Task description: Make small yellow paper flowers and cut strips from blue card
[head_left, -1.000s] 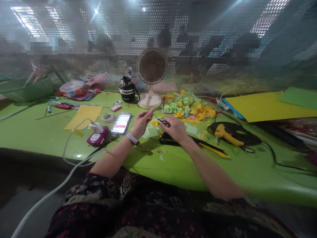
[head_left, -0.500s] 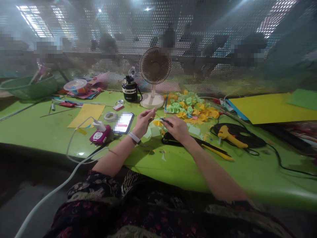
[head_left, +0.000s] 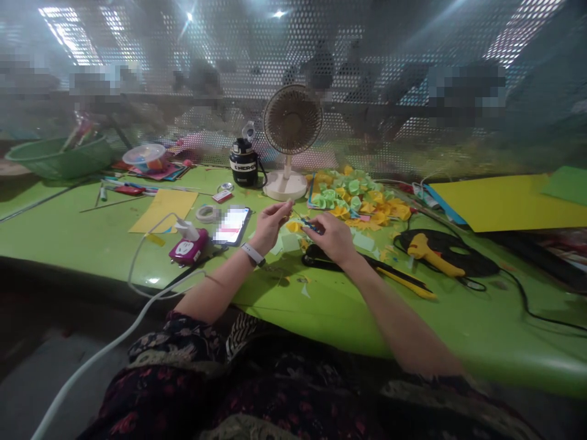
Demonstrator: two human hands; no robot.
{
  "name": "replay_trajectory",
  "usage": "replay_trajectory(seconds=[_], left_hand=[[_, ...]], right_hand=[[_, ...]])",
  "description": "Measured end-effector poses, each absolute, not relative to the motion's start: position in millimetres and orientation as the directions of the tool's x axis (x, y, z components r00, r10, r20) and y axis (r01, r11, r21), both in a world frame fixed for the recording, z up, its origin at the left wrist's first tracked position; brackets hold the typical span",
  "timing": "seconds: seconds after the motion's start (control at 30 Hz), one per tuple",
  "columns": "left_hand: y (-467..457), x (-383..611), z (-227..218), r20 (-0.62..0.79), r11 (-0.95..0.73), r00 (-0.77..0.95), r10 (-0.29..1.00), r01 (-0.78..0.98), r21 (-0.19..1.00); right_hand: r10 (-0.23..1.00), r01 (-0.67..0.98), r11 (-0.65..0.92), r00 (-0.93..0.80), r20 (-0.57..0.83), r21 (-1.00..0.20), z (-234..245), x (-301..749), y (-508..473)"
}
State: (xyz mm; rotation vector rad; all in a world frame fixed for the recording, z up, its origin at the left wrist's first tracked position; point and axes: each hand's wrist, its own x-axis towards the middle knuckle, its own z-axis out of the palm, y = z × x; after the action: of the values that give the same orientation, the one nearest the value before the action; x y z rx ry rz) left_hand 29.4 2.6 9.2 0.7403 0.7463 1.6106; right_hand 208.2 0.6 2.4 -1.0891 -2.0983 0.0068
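Over the middle of the green table, my left hand is closed in a pinch with its fingertips raised. What it pinches is too small to make out; a thin yellowish line shows by the fingertips. Opposite it, my right hand is wrapped round a small dark tool with blue parts, which points toward the left fingertips. Folded yellow and green paper pieces are heaped just beyond the hands. Beneath the right wrist lies a long black-and-yellow tool. Pale green paper lies between the hands.
A yellow glue gun rests on a black round mat at right. Left of my hands are a phone, a tape roll and a purple power adapter with a white cable. A fan and bottle stand behind.
The view has shifted slightly, so everything sits a little further right. The tool in my right hand has turned slightly and shows more blue. Both hands stay close together.
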Motion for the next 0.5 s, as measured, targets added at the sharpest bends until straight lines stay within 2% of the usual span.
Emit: replay_trajectory(seconds=[0.3, 0.5], left_hand=[[3.5, 27.6, 11.9, 0.042, -0.109, -0.125, 0.991, -0.600, 0.792], [5.2, 26.2, 10.2, 0.056, -0.105, -0.100, 0.993, -0.600, 0.793]], right_hand=[[0.628, 0.641, 0.703, -0.356, 0.692, -0.308, -2.5, 207.4, 3.7], [0.648, 0.567, 0.729, -0.393, 0.652, -0.383, 0.6, 209.7, 8.9]])
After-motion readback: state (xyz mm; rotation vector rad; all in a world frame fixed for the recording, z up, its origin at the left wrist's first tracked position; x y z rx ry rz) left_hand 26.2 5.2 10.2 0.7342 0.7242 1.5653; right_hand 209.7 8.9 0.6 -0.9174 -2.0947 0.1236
